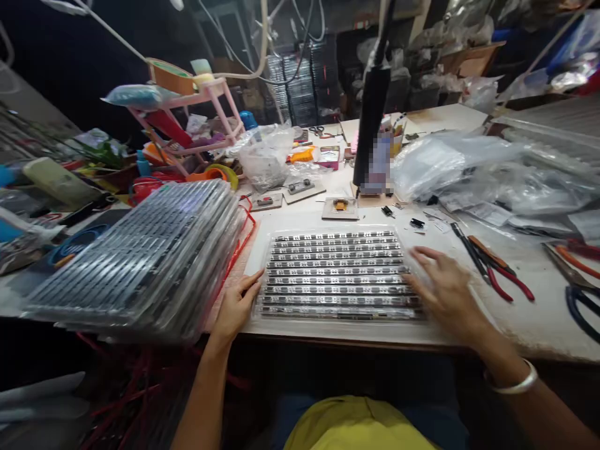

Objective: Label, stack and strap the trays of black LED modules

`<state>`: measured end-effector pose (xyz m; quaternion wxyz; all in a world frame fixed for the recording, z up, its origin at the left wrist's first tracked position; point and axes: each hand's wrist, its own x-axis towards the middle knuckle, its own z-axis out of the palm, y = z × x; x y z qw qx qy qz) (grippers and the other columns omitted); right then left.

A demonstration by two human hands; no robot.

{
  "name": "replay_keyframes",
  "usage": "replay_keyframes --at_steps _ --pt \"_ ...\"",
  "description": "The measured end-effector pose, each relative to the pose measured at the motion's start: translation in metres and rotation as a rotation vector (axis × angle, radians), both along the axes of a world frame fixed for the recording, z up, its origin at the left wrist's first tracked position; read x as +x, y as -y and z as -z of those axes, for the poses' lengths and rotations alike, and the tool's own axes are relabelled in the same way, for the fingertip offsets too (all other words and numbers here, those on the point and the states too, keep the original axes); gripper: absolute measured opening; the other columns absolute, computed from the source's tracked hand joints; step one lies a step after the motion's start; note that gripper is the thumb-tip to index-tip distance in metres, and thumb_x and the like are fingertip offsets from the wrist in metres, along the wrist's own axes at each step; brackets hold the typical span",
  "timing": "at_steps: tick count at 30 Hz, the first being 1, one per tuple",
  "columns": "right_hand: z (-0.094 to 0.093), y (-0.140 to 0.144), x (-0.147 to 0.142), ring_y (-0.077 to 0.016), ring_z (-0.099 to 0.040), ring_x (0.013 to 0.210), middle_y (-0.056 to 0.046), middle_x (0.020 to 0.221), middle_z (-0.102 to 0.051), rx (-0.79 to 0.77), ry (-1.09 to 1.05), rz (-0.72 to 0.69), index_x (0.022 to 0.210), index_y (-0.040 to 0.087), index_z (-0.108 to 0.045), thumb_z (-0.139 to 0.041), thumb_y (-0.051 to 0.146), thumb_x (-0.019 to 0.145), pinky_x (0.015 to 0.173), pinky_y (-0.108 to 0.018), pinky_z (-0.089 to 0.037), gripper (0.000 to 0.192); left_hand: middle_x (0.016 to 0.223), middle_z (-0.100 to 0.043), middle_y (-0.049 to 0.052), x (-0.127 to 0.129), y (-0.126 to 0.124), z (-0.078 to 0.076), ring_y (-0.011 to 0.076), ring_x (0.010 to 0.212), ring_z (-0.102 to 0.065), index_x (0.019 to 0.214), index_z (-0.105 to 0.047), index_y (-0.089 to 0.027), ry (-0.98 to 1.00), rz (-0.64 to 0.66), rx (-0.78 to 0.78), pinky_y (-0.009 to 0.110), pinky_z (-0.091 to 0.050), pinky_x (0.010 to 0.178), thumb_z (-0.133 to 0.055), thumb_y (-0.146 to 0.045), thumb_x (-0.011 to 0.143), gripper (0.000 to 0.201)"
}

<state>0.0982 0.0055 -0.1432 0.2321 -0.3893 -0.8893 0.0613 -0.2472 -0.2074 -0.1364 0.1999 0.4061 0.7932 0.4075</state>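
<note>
A clear plastic tray (335,275) holding several rows of dark strips lies on the white table in front of me. My left hand (237,306) grips the tray's near left corner with thumb and fingers. On the tray's right edge rests my right hand (443,290), its fingers spread flat over the ends of the strips. A silver bangle sits on my right wrist.
A tall stack of similar trays (145,256) stands at the left over red cables. Red-handled pliers (499,272) and cutters lie to the right. Behind are small wooden jigs (340,207), a black lamp post (372,106), plastic bags (450,162) and a pink rack (197,119).
</note>
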Motion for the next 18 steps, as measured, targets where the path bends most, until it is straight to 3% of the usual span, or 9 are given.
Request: replay_keyframes --at_steps 2,6,10,12,14,16,18 --pt "0.014 -0.010 0.007 -0.0360 -0.053 0.112 -0.021 0.119 -0.057 -0.071 -0.070 0.149 0.118 0.010 -0.058 -0.033 0.057 0.090 0.092 -0.055 -0.042 0.060 0.108 -0.068 0.007 0.000 0.000 -0.002 0.0221 0.103 -0.059 0.117 -0.064 -0.019 -0.004 0.025 0.019 0.036 -0.045 0.093 -0.056 -0.041 0.082 0.042" --pt "0.025 -0.009 0.001 -0.0353 -0.052 0.114 -0.018 0.122 -0.058 -0.333 -0.142 0.135 0.116 0.014 -0.059 -0.038 0.059 0.085 0.098 -0.055 -0.040 0.058 0.105 -0.067 0.007 0.002 0.002 0.000 0.0205 0.100 -0.059 0.119 -0.062 -0.020 -0.026 0.050 0.038 0.036 -0.046 0.091 -0.051 -0.039 0.086 0.040" --pt "0.003 0.005 -0.007 -0.0337 -0.046 0.125 -0.014 0.135 -0.050 -0.549 -0.381 0.226 0.125 0.018 -0.054 -0.050 0.058 0.079 0.104 -0.054 -0.037 0.061 0.090 -0.061 0.005 0.003 0.005 0.006 0.0170 0.087 -0.057 0.124 -0.058 -0.019 -0.061 0.081 0.041 0.032 -0.047 0.083 -0.047 -0.040 0.089 0.042" --pt "-0.013 0.009 -0.007 -0.0299 -0.048 0.124 -0.009 0.133 -0.054 -0.682 -0.586 0.238 0.126 0.024 -0.054 -0.060 0.055 0.076 0.106 -0.049 -0.037 0.059 0.083 -0.053 0.003 0.004 0.005 0.009 0.0151 0.078 -0.054 0.127 -0.056 -0.019 -0.087 0.110 0.008 0.030 -0.047 0.075 -0.046 -0.042 0.089 0.045" --pt "-0.028 0.010 -0.006 -0.0281 -0.059 0.111 -0.008 0.118 -0.064 -0.852 -0.782 0.207 0.129 0.028 -0.051 -0.066 0.050 0.073 0.100 -0.047 -0.045 0.062 0.084 -0.049 0.002 0.005 0.003 0.010 0.0148 0.078 -0.051 0.127 -0.055 -0.021 -0.109 0.131 -0.024 0.030 -0.046 0.074 -0.047 -0.045 0.088 0.047" --pt "-0.041 0.012 -0.007 -0.0265 -0.069 0.089 -0.007 0.101 -0.071 -1.006 -0.919 0.148 0.132 0.030 -0.047 -0.068 0.046 0.074 0.084 -0.045 -0.056 0.064 0.091 -0.049 0.003 0.007 0.000 0.008 0.0161 0.087 -0.052 0.124 -0.059 -0.023 -0.117 0.116 -0.017 0.032 -0.044 0.084 -0.050 -0.049 0.086 0.046" --pt "-0.051 0.015 -0.009 -0.0245 -0.071 0.076 -0.006 0.092 -0.072 -1.062 -1.006 0.091 0.132 0.030 -0.046 -0.067 0.040 0.076 0.073 -0.042 -0.059 0.061 0.102 -0.050 0.005 0.011 -0.001 0.002 0.0177 0.098 -0.051 0.117 -0.064 -0.024 -0.105 0.010 0.053 0.034 -0.042 0.092 -0.053 -0.055 0.082 0.049"
